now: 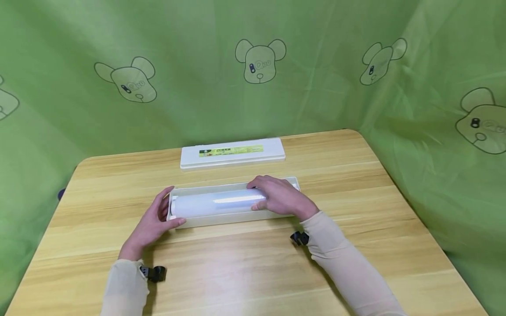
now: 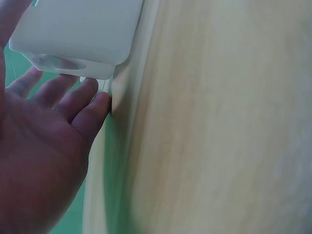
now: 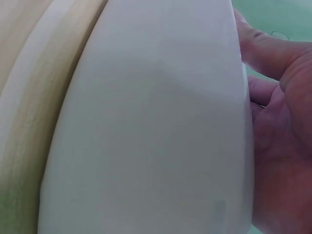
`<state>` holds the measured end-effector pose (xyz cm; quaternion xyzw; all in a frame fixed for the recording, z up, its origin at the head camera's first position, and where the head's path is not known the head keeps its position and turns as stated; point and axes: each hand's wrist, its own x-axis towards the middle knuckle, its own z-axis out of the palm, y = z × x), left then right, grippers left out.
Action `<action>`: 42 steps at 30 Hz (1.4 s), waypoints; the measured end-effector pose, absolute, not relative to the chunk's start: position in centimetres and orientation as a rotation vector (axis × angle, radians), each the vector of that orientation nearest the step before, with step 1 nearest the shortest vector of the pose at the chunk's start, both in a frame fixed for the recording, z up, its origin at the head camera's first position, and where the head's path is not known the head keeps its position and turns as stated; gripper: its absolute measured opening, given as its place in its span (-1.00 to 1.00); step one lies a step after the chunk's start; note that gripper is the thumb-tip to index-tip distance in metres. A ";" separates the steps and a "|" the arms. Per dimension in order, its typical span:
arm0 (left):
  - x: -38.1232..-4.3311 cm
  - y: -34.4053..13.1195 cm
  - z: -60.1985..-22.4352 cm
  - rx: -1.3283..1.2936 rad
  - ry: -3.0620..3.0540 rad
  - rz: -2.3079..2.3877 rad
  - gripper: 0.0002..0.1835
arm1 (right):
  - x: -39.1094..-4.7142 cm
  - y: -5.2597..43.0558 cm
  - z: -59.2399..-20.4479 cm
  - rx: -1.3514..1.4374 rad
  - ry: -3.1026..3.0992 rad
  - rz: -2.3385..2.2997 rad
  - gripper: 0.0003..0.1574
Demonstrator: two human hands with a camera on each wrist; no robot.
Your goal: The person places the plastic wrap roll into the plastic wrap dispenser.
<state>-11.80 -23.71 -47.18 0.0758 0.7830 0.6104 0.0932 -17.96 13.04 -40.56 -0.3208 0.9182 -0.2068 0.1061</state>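
A long white open-topped box [image 1: 221, 219] lies crosswise on the table. Inside it sits a shiny, translucent whitish roll of plastic film [image 1: 201, 204]. At the box's left end is my left hand [image 1: 152, 224], its thumb along the front wall and its fingers bent around the end and back corner. Seen from the left wrist, those fingertips [image 2: 89, 92] touch the box's underside edge. My right hand [image 1: 282, 196] grips the roll near its right end from above, thumb in front and fingers behind. In the right wrist view the box wall hides most of the roll.
Behind the box lies a white lid [image 1: 272, 152] with a yellow-green label. The wood-grain table [image 1: 237, 267] has rounded far corners. Green curtains [image 1: 197, 105] with bear-head prints hang around it. Each wrist bears a small black camera mount [image 1: 156, 274].
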 end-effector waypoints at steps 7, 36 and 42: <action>-11.8 -23.7 -47.2 0.222 2.319 1.811 0.05 | -17.9 13.1 -40.7 -0.933 2.706 -0.622 -0.30; -11.7 -23.9 -47.3 0.241 2.317 1.816 0.03 | -18.3 13.9 -40.2 -0.900 2.668 -0.676 -0.37; -11.8 -23.9 -47.3 0.240 2.313 1.821 0.03 | -18.4 14.7 -39.5 -0.906 2.652 -0.730 -0.40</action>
